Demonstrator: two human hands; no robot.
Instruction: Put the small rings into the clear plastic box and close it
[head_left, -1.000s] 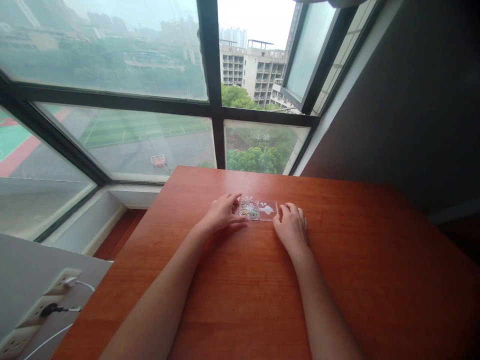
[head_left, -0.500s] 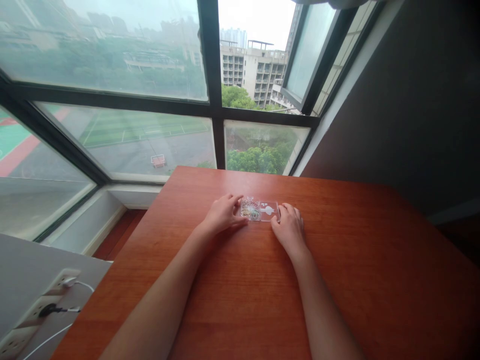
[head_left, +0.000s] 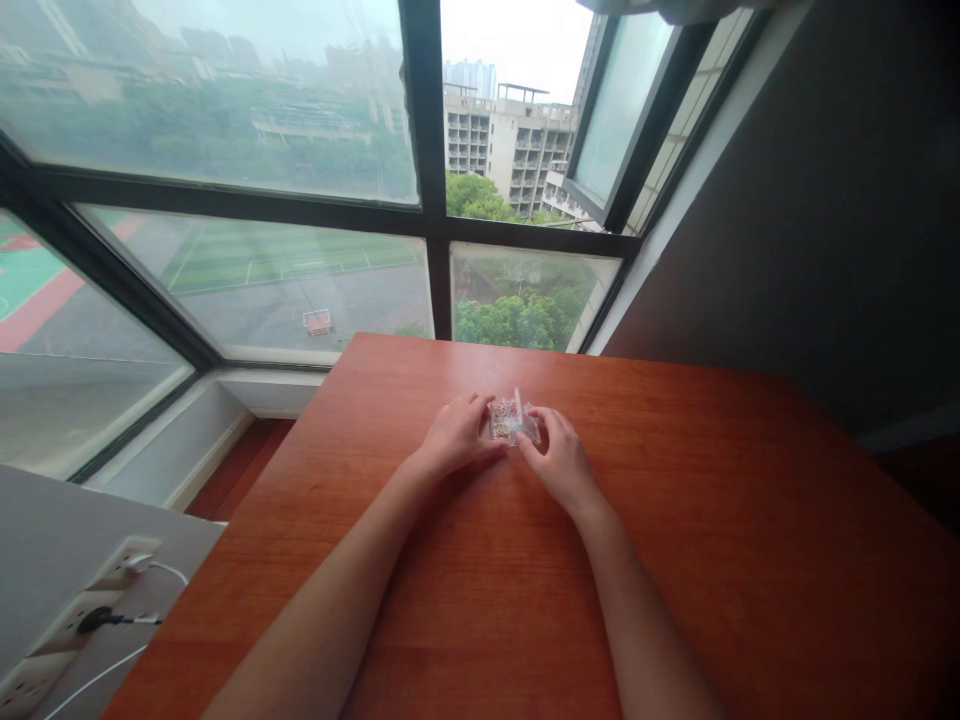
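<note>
A small clear plastic box (head_left: 504, 424) with compartments sits on the wooden table (head_left: 480, 560), with tiny gold and silver pieces inside that are too small to name. Its hinged lid (head_left: 519, 408) stands about upright at the box's right side. My left hand (head_left: 459, 432) grips the box's left side between thumb and fingers. Thumb and fingers of my right hand (head_left: 556, 452) are closed on the lid from the right. My right fingertips partly hide the lid and the box's right edge.
Large dark-framed windows (head_left: 439, 215) rise behind the table's far edge, one pane tilted outward. A dark wall (head_left: 787, 200) is on the right. At lower left, wall sockets (head_left: 90, 620) hold plugs with white cables.
The lid lay flat open on the right and has swung up to about upright. My right hand has moved left with it. The box and my left hand shifted slightly right.
</note>
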